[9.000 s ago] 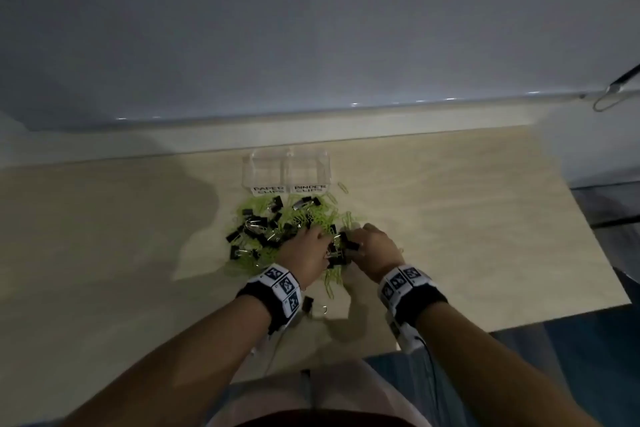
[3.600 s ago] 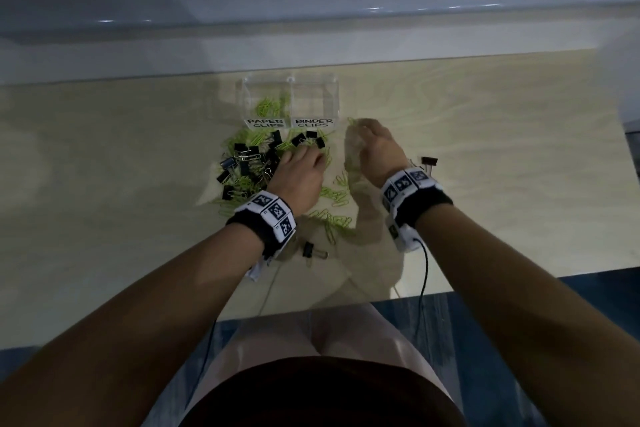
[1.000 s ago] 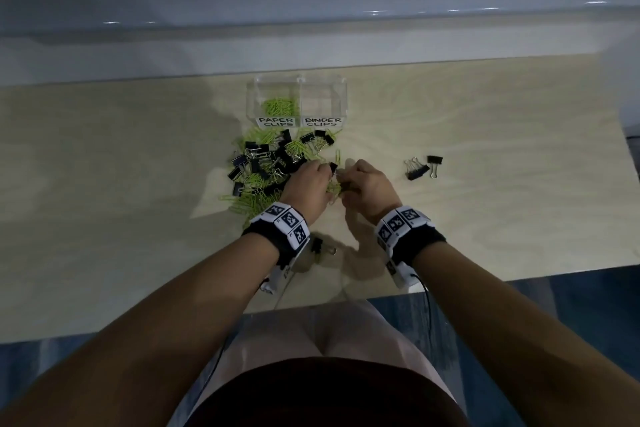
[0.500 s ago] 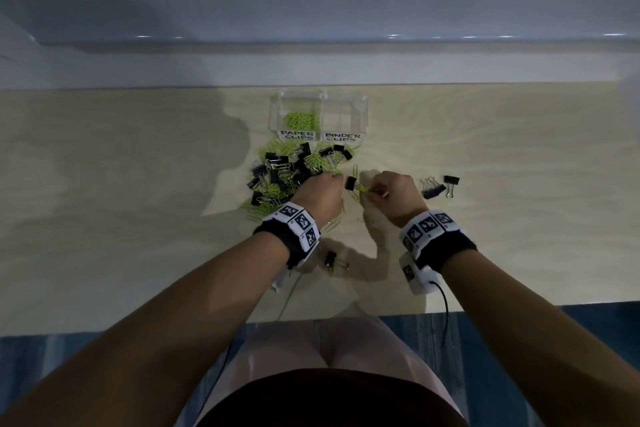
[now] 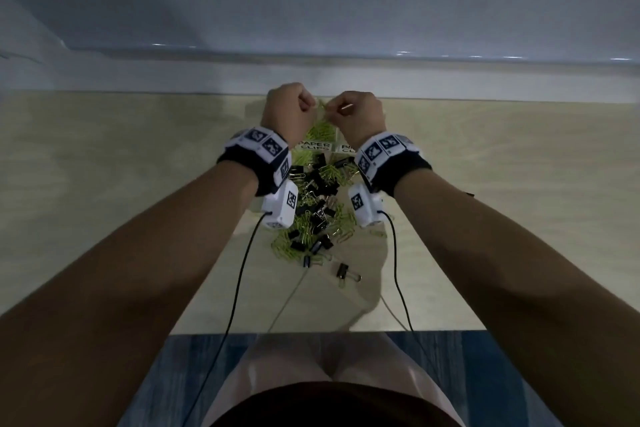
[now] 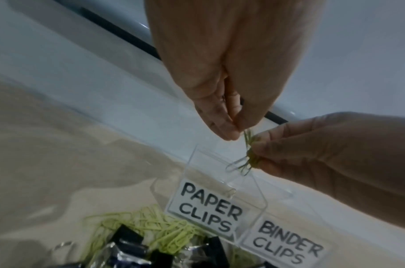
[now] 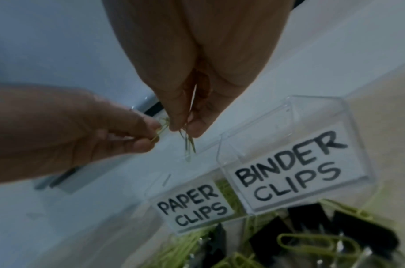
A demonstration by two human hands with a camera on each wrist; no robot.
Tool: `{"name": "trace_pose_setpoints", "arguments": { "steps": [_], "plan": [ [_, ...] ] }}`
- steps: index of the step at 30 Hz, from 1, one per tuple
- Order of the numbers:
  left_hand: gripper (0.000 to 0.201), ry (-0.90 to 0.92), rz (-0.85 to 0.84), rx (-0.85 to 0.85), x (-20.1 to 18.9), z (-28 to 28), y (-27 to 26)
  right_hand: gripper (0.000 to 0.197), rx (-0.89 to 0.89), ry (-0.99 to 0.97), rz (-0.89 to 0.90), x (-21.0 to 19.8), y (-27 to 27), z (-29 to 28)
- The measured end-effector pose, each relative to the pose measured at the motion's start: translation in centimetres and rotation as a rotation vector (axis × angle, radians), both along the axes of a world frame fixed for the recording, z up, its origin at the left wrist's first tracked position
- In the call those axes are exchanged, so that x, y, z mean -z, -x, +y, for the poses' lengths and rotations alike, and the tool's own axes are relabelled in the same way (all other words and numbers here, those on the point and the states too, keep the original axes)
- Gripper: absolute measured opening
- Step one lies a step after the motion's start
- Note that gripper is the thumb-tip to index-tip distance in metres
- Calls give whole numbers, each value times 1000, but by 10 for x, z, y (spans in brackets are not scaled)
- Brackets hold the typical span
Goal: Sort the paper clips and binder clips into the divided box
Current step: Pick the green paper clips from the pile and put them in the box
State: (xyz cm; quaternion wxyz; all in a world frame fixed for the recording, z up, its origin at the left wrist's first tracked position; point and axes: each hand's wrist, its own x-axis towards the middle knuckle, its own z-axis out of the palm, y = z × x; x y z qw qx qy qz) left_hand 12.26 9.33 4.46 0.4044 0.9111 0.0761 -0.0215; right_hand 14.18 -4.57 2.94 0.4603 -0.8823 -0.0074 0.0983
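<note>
my left hand (image 5: 290, 110) and right hand (image 5: 358, 113) pinched tangled green wire paper clips (image 6: 246, 156) above the clear divided plastic box (image 7: 290, 116); most of the mixed green-and-black clip pile (image 5: 313, 210) lay unsorted before it.

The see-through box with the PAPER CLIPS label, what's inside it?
Inside the clear plastic box's PAPER CLIPS side lie green wire paper clips. The label and both hands hide most of it, so no count.

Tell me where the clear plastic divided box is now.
In the head view the clear plastic divided box sits on the table beyond the pile of clips, under both raised hands.
</note>
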Motion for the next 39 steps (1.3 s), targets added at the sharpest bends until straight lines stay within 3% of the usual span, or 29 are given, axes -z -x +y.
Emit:
{"name": "trace_pose_setpoints", "arguments": {
  "steps": [3, 6, 10, 13, 15, 19, 23, 26, 29, 32, 36, 39],
  "plan": [
    [15, -150, 24, 70, 6, -3, -6, 17, -90, 182, -105, 5, 4, -10],
    [15, -259, -3, 200, 10, -11, 21, 15, -168, 226, -160, 9, 31, -39],
    [23, -275, 146, 576, 34, -16, 83, 15, -358, 367, -3, 29, 74, -77],
    [40, -453, 237, 803, 52, -16, 103, 14, -427, 399, 26, 49, 89, -82],
    [39, -532, 228, 825, 53, -17, 105, 14, -405, 388, 9, 57, 94, -79],
    [23, -500, 184, 798, 55, -10, 104, 10, -347, 319, -41, 60, 96, -76],
    [7, -329, 166, 630, 55, 15, 105, 8, -64, 184, -67, 56, 96, -95],
    [8, -274, 119, 482, 57, 42, 104, 7, 49, 212, -119, 58, 103, -121],
    [17, -406, 16, 461, 53, 50, 105, 15, -41, 376, -182, 59, 119, -130],
    [24, -387, -33, 591, 47, 31, 115, 20, -245, 379, -211, 53, 145, -113],
    [33, -389, 101, 884, 55, -6, 140, 16, -622, 284, -147, 51, 185, -79],
    [39, -504, 190, 924, 66, -21, 153, 21, -677, 278, -119, 65, 202, -65]
  ]
}}
